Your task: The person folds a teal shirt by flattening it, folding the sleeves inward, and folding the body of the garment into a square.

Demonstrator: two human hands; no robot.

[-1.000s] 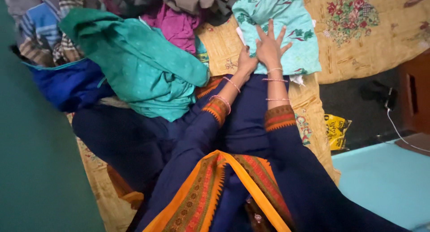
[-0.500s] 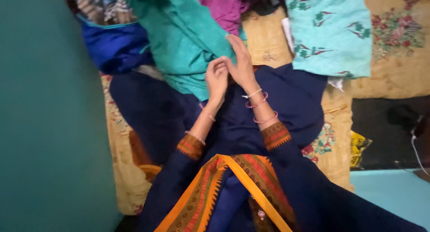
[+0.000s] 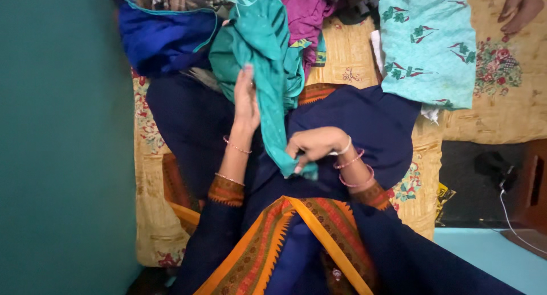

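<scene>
While the person sits on the yellow floral bedsheet (image 3: 347, 61), head view, both hands are on the teal garment (image 3: 259, 44), taken here as the landmark. Right hand (image 3: 313, 147) at its near end: fingers curled shut around the bottom tip of the cloth, pulled toward the lap. Left hand (image 3: 246, 101) on its left edge, partway up: fingers extended and pressed flat along the fabric, mostly open; can't tell if the thumb pinches behind. The garment runs as a twisted strip from the pile down to the right hand, over the dark navy cloth (image 3: 364, 121) on the lap. Left of the garment: a royal blue garment (image 3: 162, 35). Just right of its top: magenta cloth (image 3: 307, 13). Further right, apart: a light turquoise floral piece (image 3: 427, 44), laid flat. Far right of that, another person's bare feet (image 3: 518, 10) at the sheet's edge. Handling judgement: light, limp and thin, no stiffness, sags and twists under its own weight. Probably slightly slick. Best held at hem, corners or seams, two points spread apart, not mid-panel.
</scene>
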